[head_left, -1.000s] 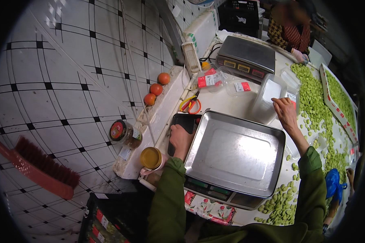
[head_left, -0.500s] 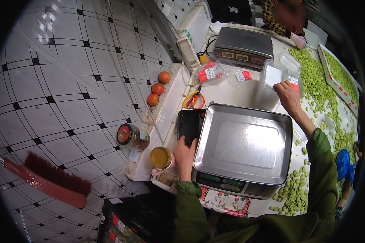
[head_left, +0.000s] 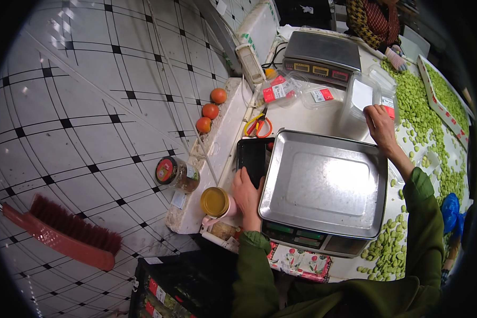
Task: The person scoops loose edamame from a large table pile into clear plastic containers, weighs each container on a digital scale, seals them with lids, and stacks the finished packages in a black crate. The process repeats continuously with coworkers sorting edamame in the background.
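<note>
My left hand (head_left: 247,197) rests at the near end of a shallow black tray (head_left: 252,153), its fingers and thumb apart. That tray lies close against the left side of a weighing scale (head_left: 323,183) with a bare metal pan. At the stack of clear plastic containers (head_left: 353,114) beyond the scale, my right hand (head_left: 381,130) has its fingers bent and closed on the near right rim. A white sheet (head_left: 362,94) shows in the top container. Fingertips of the right hand are partly hidden.
Shelled green beans (head_left: 416,100) spread along the right side. A second scale (head_left: 321,55), labelled clear boxes (head_left: 281,91) and orange-handled pliers (head_left: 258,126) are farther back. Tomatoes (head_left: 210,111), a jar (head_left: 177,175) and a gold-lidded container (head_left: 215,202) stand left. Another person's gloved hand (head_left: 396,59) is at the beans.
The whole view has shifted slightly, so things sit a little more to the right. Both my hands keep their places at the black tray and the container stack.
</note>
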### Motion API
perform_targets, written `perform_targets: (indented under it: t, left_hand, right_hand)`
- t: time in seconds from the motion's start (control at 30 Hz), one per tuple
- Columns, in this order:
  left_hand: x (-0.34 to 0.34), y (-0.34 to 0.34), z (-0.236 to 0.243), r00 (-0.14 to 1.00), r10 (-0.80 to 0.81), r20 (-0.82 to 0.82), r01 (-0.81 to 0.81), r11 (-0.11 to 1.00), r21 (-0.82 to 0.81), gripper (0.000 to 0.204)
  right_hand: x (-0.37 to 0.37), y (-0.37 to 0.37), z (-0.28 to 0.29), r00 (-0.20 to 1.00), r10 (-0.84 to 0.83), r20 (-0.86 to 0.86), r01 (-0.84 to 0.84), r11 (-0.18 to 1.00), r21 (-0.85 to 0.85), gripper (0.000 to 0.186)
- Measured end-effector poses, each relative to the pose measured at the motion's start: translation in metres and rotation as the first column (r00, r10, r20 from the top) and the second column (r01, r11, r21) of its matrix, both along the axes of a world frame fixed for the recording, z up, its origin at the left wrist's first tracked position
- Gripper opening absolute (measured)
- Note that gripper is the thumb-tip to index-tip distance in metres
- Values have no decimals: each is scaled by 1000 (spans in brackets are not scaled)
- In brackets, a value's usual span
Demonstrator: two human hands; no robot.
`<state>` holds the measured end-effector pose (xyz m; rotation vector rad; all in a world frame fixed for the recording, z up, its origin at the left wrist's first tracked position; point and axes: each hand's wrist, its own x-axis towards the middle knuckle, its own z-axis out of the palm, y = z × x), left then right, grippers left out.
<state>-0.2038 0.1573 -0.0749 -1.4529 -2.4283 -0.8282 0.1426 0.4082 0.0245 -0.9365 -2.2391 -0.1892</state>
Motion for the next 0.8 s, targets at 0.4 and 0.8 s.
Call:
perform_targets:
  t: [0.4, 0.8]
  left_hand:
    - [-18, 53, -33, 950, 169, -264, -192, 979, -64, 67]
    - [-23, 65, -39, 923, 183, -337, -215, 975, -60, 64]
  right_hand:
    - [12, 3, 29, 964, 36, -264, -44, 999, -24, 12]
    - [25, -136, 50, 876, 483, 22, -482, 868, 119, 22]
